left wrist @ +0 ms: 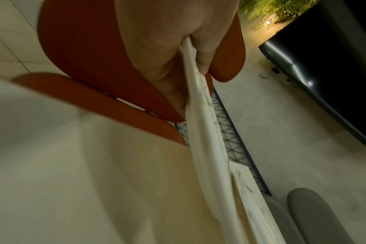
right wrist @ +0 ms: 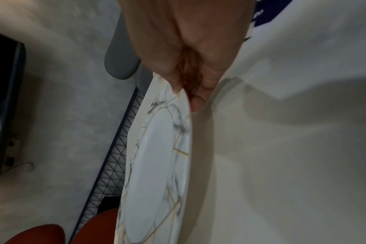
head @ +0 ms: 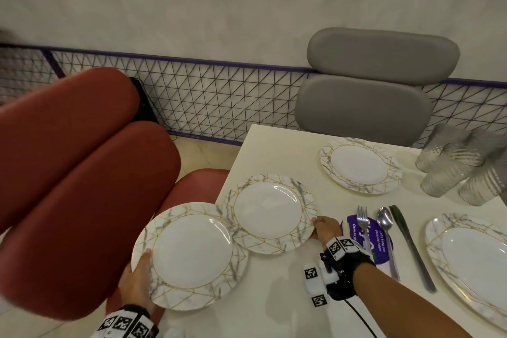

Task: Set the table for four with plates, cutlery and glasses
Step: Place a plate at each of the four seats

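My left hand (head: 138, 274) grips the near-left rim of a marble-patterned white plate (head: 190, 254), held over the table's left edge; the left wrist view shows my left hand (left wrist: 190, 54) with thumb above and fingers below that plate's edge (left wrist: 207, 132). My right hand (head: 325, 229) pinches the right rim of a second plate (head: 270, 212) just above the table (head: 274, 296); this plate (right wrist: 157, 165) fills the right wrist view under my right hand (right wrist: 190, 92). Two more plates lie at the far side (head: 359, 164) and at the right (head: 477, 261). Between them lie a fork (head: 362, 218), a spoon (head: 385, 223) and a knife (head: 411, 247).
Several ribbed glasses (head: 461, 164) stand clustered at the table's far right. A purple sticker (head: 367, 241) lies under the fork and spoon. A red chair (head: 82, 173) stands left of the table, a grey chair (head: 367, 88) behind it, with a wire-mesh fence (head: 219, 101) along the wall.
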Tool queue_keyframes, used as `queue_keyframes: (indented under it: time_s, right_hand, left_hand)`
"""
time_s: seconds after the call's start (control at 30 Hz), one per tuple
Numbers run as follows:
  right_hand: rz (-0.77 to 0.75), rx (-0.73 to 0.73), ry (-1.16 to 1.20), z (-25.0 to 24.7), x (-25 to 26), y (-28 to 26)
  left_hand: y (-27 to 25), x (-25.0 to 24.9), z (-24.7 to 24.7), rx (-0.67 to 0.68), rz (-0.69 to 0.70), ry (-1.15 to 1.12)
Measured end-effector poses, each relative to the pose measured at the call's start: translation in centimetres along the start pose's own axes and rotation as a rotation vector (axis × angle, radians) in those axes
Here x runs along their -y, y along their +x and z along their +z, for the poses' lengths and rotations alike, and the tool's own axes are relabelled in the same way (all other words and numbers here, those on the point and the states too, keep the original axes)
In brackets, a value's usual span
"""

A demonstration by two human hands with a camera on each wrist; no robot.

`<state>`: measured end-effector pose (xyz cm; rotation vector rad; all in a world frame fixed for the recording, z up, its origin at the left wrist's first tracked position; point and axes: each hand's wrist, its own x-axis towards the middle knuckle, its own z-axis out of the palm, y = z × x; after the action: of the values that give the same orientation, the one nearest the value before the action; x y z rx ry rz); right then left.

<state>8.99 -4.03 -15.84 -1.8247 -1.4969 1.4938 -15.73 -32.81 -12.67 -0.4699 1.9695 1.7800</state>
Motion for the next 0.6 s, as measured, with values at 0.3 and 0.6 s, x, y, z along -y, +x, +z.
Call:
queue_keyframes:
  time_s: [0.3,0.6]
  right_hand:
    - [0.008,-0.005,0.015,3.1,-0.6,-1.0]
    - [0.079,0.000,0.062,3.8,-1.2,-1.0]
  left_hand:
    - [-0.9,-1.3,-6.2,-0.125,0.058,-0.050]
    - [-1.3,-2.0,-6.0,-0.047,0.047,-0.134]
